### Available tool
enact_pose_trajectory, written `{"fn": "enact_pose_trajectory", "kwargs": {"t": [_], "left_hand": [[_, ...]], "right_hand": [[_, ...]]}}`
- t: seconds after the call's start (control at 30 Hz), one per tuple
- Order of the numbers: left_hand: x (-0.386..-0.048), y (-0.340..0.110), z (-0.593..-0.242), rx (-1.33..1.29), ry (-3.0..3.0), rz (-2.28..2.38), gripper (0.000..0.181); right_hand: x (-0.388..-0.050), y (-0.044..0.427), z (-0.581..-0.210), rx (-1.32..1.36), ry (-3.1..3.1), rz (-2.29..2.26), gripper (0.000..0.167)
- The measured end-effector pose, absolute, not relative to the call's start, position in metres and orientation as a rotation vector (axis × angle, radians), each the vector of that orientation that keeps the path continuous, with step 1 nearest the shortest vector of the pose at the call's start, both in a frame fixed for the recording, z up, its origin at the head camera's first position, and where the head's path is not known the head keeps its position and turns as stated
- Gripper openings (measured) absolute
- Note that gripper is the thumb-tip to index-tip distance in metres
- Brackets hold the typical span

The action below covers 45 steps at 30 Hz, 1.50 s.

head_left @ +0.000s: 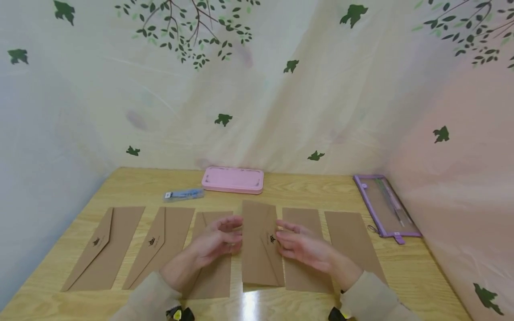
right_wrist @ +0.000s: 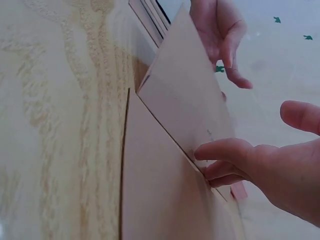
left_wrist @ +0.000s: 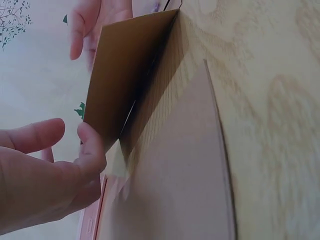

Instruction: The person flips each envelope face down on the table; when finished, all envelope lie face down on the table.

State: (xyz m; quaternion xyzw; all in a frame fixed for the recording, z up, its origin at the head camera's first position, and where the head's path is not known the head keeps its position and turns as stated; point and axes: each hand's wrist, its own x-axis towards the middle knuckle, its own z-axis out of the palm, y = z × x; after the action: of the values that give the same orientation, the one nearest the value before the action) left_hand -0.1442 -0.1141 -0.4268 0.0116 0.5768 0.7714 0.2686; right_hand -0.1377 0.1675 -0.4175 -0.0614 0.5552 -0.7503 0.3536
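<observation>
Between the two hands a brown envelope stands tilted off the table, its flap with a small dark print facing the right side. The left hand touches its left edge with the fingertips, fingers relaxed. On the other side the right hand rests its fingertips on the printed face, thumb held away in the right wrist view. Flat under the left hand lies an envelope; another lies under the right hand. In the left wrist view the raised envelope leans over the wood.
Two flapped envelopes lie at the left, one plain envelope at the right. Behind them are a blue packet and a pink case. A purple-edged mesh pouch sits at the right edge, near the hanging cloth.
</observation>
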Motion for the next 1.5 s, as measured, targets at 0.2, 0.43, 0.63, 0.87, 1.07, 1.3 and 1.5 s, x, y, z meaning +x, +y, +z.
{"fn": "enact_pose_trajectory", "kwargs": {"t": [0.2,0.43,0.63,0.87,1.07,1.3,1.5], "left_hand": [[-0.146,-0.112,-0.425,0.001,1.495,2.113,0.064],[-0.148,-0.109,-0.431,-0.010,1.468,2.115,0.062],[-0.149,-0.109,-0.433,0.019,1.446,2.100,0.067],[-0.148,-0.110,-0.432,0.063,1.449,2.076,0.074],[-0.148,-0.108,-0.429,0.099,1.447,2.061,0.071],[-0.150,-0.106,-0.427,0.121,1.458,2.031,0.065],[-0.152,-0.107,-0.428,0.120,1.543,2.002,0.060]], "right_hand": [[-0.132,0.165,-0.419,-0.143,1.458,-1.962,0.077],[-0.132,0.165,-0.418,-0.150,1.453,-1.976,0.074],[-0.133,0.164,-0.417,-0.153,1.447,-1.968,0.075],[-0.134,0.156,-0.418,-0.189,1.423,-1.969,0.076],[-0.135,0.144,-0.417,-0.195,1.402,-1.988,0.073],[-0.136,0.124,-0.413,-0.214,1.363,-2.012,0.068],[-0.137,0.113,-0.411,-0.257,1.381,-2.007,0.066]]}}
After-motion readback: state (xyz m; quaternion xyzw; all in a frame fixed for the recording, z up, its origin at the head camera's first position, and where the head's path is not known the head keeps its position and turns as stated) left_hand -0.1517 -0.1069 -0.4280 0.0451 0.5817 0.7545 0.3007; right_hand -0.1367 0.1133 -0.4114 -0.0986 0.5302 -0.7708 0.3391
